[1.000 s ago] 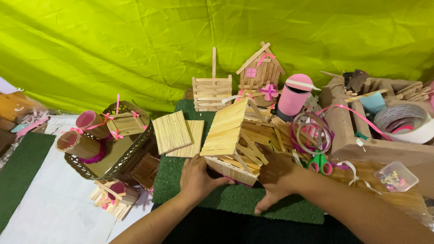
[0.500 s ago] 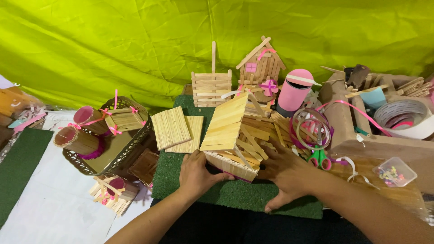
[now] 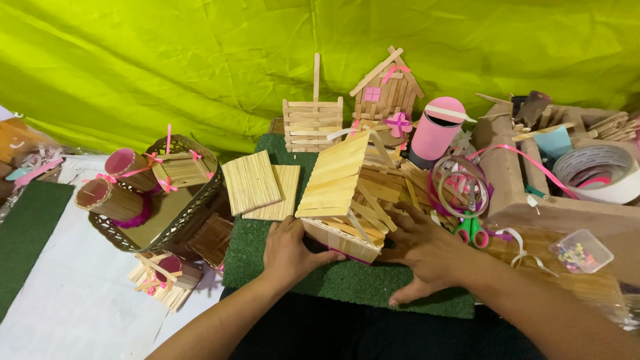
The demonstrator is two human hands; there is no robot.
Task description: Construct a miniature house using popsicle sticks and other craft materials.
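Observation:
A craft-stick house (image 3: 347, 200) with a sloped plank roof sits on a green turf mat (image 3: 347, 283). My left hand (image 3: 290, 250) presses against its lower left wall, fingers curled on the base. My right hand (image 3: 427, 250) lies flat on the mat at the house's right side, fingertips touching the loose sticks there. Two flat stick panels (image 3: 257, 183) lie left of the house on the mat.
A dark basket (image 3: 193, 213) with pink-trimmed cups stands at the left. Behind are a stick fence (image 3: 312, 123), a small stick house (image 3: 387, 90) and a pink cylinder (image 3: 435, 133). Green-handled scissors (image 3: 472, 230), tape rolls (image 3: 603, 173) and a bead box (image 3: 580, 252) are at the right.
My right hand has slid up from the mat's front edge to the right side of the house. My left hand has stayed on the house's left wall.

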